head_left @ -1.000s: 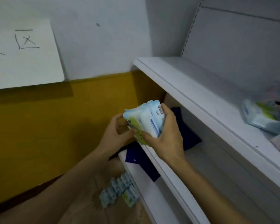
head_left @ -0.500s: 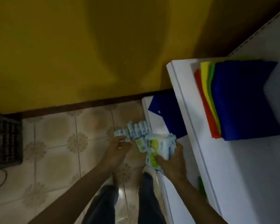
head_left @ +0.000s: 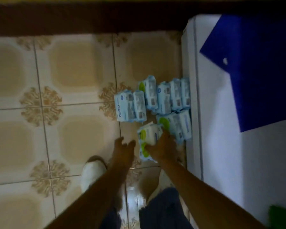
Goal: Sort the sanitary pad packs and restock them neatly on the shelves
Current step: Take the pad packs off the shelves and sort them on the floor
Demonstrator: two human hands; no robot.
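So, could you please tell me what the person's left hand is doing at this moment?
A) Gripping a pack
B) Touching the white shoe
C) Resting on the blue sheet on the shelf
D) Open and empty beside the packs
D: the left hand has its fingers spread and holds nothing, while the right hand grips the green-and-white packs.

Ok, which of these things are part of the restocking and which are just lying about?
Job: green-marked pack, gripped by right hand; open left hand; blue packs on the floor; white shelf.
Lying about: blue sheet on the shelf; green item, bottom right.
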